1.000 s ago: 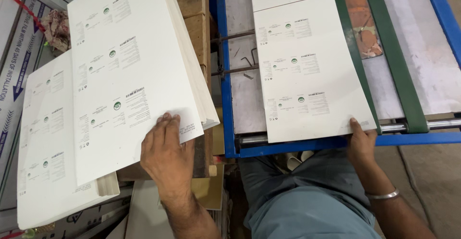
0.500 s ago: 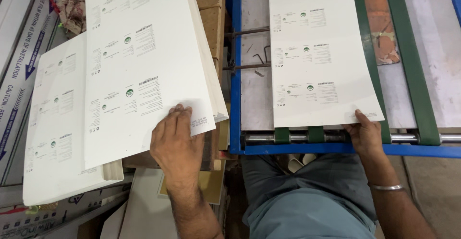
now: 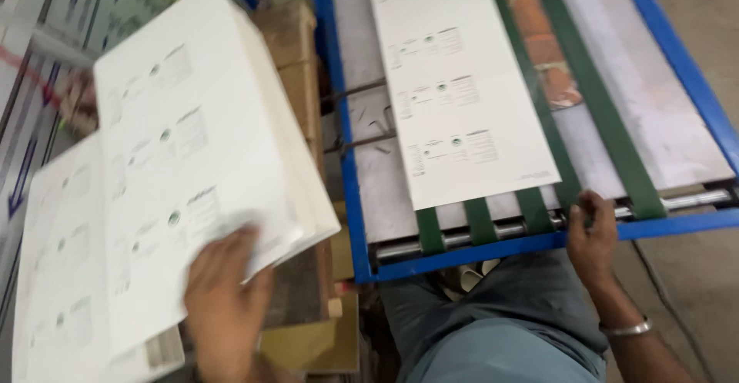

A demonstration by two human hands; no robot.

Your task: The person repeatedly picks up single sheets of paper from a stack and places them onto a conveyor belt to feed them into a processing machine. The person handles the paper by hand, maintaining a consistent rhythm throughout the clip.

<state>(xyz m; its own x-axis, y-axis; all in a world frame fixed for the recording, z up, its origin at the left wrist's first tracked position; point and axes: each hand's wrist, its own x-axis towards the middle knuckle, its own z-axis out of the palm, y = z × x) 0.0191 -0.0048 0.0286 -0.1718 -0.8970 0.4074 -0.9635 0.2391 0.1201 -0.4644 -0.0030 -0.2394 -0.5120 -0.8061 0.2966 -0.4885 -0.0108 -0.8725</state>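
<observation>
**Printed sheets at the belt table: hands and stock as observed**

At the far left, a lower pile of white sheets (image 3: 54, 275) was seen lying flat, with small printed panels on its top face. Over it, a thicker stack of printed white sheets (image 3: 200, 160) was found raised and tilted, its right edge fanned so that many sheet edges showed. The left hand (image 3: 227, 298) was recorded at the near lower corner of this stack, blurred by motion; the fingers (image 3: 239, 244) were laid on top of the sheets, and the corner appeared to be grasped, though the thumb side could not be made out. Brown cardboard boxes (image 3: 296, 44) were noted just beside the stack, between it and the table.

To the right, a blue-framed belt table (image 3: 350, 160) was observed, with green belts (image 3: 608, 137) running along its grey bed. A single long printed sheet (image 3: 462, 83) was seen lying flat on the bed, its near edge short of the end roller (image 3: 500, 233). The right hand (image 3: 591, 233) was found resting on the near rail beside a green belt, apart from the sheet, fingers curled over the frame edge and nothing else held. A metal bangle (image 3: 625, 327) was noted on that wrist.
</observation>
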